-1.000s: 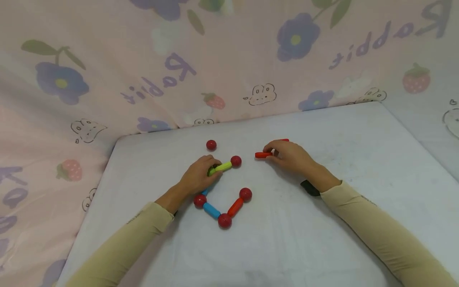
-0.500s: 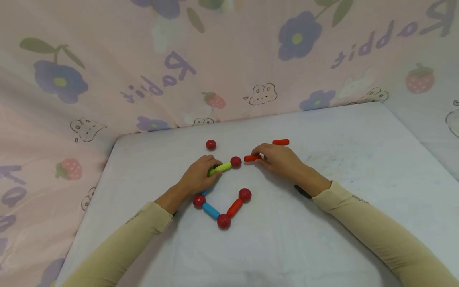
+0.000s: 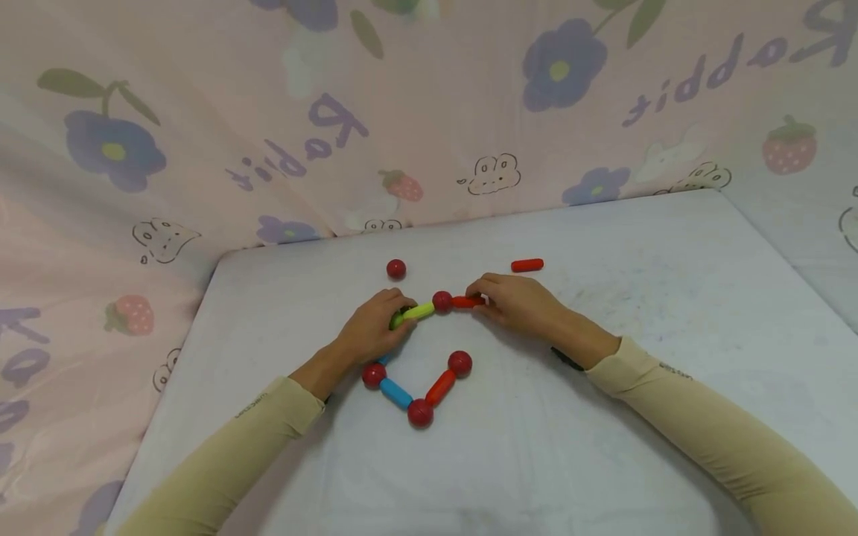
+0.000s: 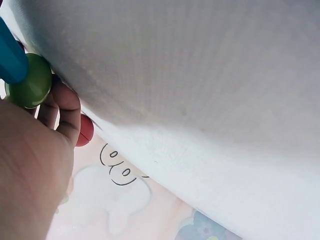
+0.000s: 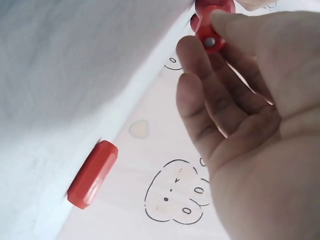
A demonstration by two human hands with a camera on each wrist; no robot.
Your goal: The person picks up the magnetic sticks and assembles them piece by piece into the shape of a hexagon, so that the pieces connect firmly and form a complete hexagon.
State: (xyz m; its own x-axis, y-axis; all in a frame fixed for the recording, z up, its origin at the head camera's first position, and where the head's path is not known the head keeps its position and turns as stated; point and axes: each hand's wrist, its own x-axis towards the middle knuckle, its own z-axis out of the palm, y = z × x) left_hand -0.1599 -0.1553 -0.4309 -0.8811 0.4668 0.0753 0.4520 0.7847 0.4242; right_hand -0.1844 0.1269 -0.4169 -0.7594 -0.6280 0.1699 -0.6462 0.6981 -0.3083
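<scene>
My left hand [image 3: 374, 325] grips a green ball [image 4: 31, 82], from which a blue magnetic rod [image 4: 11, 52] sticks out in the left wrist view. A yellow-green rod [image 3: 419, 311] runs from that ball to a red ball [image 3: 442, 301]. My right hand [image 3: 519, 301] pinches a red magnetic rod [image 3: 464, 302] between thumb and fingers, and the rod's far end meets this red ball. In the right wrist view, the near end of the held rod shows a round metal tip. Nearer me, the chain continues through red balls, a blue rod [image 3: 396, 394] and another red rod [image 3: 440, 388].
A loose red ball [image 3: 396, 269] sits behind my left hand. Another loose red rod [image 3: 527, 265] lies on the white tabletop [image 3: 603, 432] beyond my right hand. A patterned curtain [image 3: 429, 112] hangs along the table's back edge.
My right hand has moved left with the red rod, closing the gap until the rod touches the red ball. The left hand has stayed in place on the chain.
</scene>
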